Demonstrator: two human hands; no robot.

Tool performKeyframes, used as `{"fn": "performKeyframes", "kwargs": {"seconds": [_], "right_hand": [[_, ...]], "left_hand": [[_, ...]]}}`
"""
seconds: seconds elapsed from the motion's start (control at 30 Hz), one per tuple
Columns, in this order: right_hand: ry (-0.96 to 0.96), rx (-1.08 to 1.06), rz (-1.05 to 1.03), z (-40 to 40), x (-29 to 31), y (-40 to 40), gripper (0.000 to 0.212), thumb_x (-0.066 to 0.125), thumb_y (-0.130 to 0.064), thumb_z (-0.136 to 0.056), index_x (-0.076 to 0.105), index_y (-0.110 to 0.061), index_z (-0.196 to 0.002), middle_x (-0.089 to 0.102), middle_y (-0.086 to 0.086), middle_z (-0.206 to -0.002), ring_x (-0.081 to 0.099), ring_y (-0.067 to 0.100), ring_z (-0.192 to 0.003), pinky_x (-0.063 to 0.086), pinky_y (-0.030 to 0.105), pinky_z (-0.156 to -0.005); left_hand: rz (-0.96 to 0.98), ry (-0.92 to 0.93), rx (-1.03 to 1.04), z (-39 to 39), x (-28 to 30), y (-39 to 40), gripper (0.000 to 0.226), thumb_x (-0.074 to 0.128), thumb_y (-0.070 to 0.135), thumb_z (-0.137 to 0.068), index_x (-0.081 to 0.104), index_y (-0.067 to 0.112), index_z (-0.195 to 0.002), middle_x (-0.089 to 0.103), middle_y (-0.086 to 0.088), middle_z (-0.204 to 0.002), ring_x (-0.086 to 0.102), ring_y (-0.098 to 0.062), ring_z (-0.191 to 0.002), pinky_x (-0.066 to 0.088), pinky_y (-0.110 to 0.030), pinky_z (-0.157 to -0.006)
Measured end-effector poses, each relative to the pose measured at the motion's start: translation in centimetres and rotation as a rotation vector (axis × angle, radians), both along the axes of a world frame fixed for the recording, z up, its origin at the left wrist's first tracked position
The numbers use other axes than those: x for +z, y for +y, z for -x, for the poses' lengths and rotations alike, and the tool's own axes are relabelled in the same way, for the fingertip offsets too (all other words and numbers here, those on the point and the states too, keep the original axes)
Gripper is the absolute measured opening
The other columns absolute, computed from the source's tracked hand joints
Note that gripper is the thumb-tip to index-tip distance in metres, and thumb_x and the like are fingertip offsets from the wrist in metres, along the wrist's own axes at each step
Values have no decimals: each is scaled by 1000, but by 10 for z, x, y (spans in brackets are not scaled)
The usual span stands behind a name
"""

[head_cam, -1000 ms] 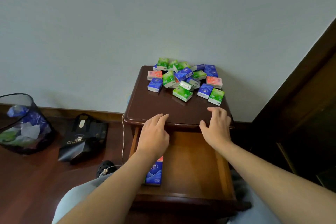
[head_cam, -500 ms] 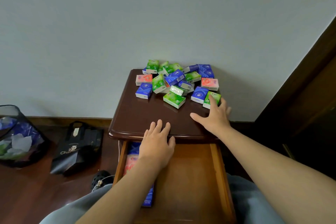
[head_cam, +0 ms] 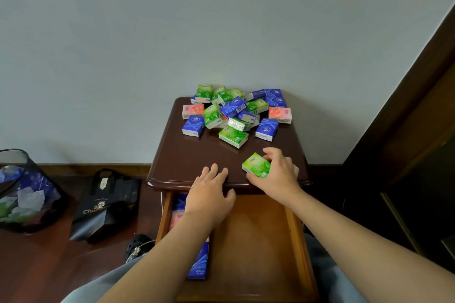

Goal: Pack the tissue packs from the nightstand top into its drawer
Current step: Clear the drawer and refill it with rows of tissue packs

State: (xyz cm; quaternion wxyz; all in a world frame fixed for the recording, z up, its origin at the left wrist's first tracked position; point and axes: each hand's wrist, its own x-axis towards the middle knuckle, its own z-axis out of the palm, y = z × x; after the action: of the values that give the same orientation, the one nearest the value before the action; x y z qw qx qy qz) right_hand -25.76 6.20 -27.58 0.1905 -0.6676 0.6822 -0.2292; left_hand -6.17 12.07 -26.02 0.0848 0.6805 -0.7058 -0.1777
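A pile of green, blue and pink tissue packs (head_cam: 236,113) lies at the back of the dark wooden nightstand top (head_cam: 187,155). My right hand (head_cam: 278,177) grips one green tissue pack (head_cam: 256,165) near the front edge of the top. My left hand (head_cam: 209,194) rests flat on the front edge, fingers spread, holding nothing. Below, the drawer (head_cam: 258,241) is pulled out; blue and pink packs (head_cam: 199,263) lie along its left side, partly hidden by my left forearm.
A dark mesh waste bin (head_cam: 22,192) and a black paper bag (head_cam: 105,204) stand on the wooden floor to the left. A white cable (head_cam: 161,202) hangs beside the nightstand. Dark wooden furniture (head_cam: 406,155) rises on the right. A pale wall is behind.
My right hand reached to the green pack at the pile's front right, took hold of it and drew it back to the front edge. My left hand stayed at the edge.
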Motion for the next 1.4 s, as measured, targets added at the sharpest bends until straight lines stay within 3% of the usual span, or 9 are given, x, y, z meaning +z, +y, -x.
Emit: {"fn": "performKeyframes", "kwargs": {"seconds": [0.1,0.17,0.3,0.5,0.63,0.8,1.07,1.23,1.4], "right_hand": [[109,72,-106,0,7,-14,81,65,-83,-61,53,-47,-132,57,-12,-123,48,21,-122,33,45,-98],[126,101,-90,-1,7,-19,78,58,-88,-58,53,-50,-125,53,-17,-113,48,18,-117,29,41,-93],[196,165,68,-4,-1,-21,70,52,-89,-65,50,-50,-122,53,-20,-107,48,12,-106,32,39,-89],[202,249,146,-7,-1,-30,63,56,-84,-70,53,-46,-120,51,-22,-104,50,8,-101,36,36,-91],[207,228,189,-8,-7,-30,62,56,-85,-69,53,-46,-117,51,-24,-102,50,5,-97,39,35,-89],[223,223,181,-10,-4,-32,62,55,-85,-70,51,-46,-117,52,-24,-105,50,5,-99,41,35,-90],[239,232,198,-10,-4,-31,62,56,-83,-70,52,-44,-118,53,-22,-105,51,7,-98,41,37,-90],[250,234,198,-10,-5,-31,62,55,-85,-71,49,-47,-120,51,-21,-105,51,8,-99,41,38,-90],[210,260,98,-9,4,-29,69,57,-86,-68,53,-48,-125,49,-21,-113,45,11,-108,35,36,-91]], "left_hand": [[54,-14,46,0,6,-2,59,48,47,-102,38,30,-157,40,2,-164,34,-22,-152,34,-40,-120],[112,40,109,-1,15,-9,50,51,42,-101,45,27,-148,57,3,-143,53,-21,-131,47,-39,-103],[211,190,211,-5,36,-41,46,56,30,-98,45,22,-142,52,-2,-130,55,-22,-116,54,-42,-93],[301,64,235,-9,50,-106,57,58,19,-94,39,10,-147,45,-13,-140,47,-33,-125,48,-44,-96],[266,19,156,-21,51,-154,94,69,9,-81,18,12,-160,34,-12,-157,28,-36,-147,35,-48,-115],[126,-25,102,-30,49,-203,113,74,37,-86,-5,17,-165,24,-13,-167,5,-34,-159,7,-53,-126],[259,0,133,-31,34,-199,96,80,35,-80,25,12,-157,39,-14,-149,33,-37,-141,25,-46,-118],[411,15,118,-46,41,-150,85,75,14,-68,40,9,-145,38,-16,-134,39,-37,-120,35,-38,-107],[432,186,135,-54,32,-66,73,89,27,-63,49,12,-122,39,-8,-121,38,-29,-112,35,-35,-98]]}}
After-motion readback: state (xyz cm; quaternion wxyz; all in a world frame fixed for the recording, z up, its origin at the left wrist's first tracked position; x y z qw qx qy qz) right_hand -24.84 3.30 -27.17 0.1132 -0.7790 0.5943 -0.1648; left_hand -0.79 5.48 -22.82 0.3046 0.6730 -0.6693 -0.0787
